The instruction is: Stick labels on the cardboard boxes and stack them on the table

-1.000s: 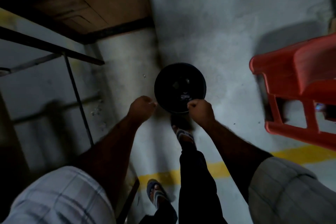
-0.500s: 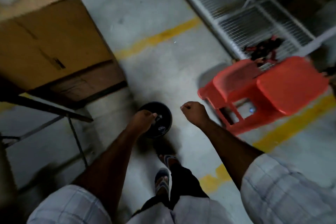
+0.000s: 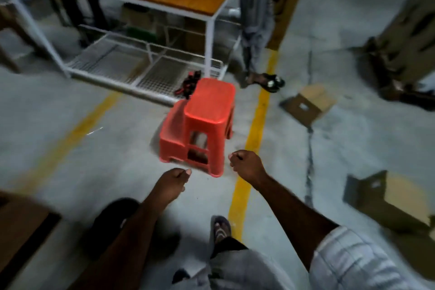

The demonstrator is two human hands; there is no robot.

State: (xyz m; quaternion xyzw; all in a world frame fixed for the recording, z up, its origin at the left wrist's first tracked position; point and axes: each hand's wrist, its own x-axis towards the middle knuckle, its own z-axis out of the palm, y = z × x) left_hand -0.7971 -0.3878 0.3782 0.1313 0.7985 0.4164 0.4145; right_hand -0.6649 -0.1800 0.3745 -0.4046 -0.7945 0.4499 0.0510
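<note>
With the grip of the left hand (image 3: pixel 173 183) and right hand (image 3: pixel 246 165) closed on nothing, lift the cardboard box (image 3: pixel 308 103), likely light and crushable, by opposite bottom edges.

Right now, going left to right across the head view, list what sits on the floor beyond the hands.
Slanted yellow floor line → red stool → smaller cardboard box → larger cardboard box at the right edge.
</note>
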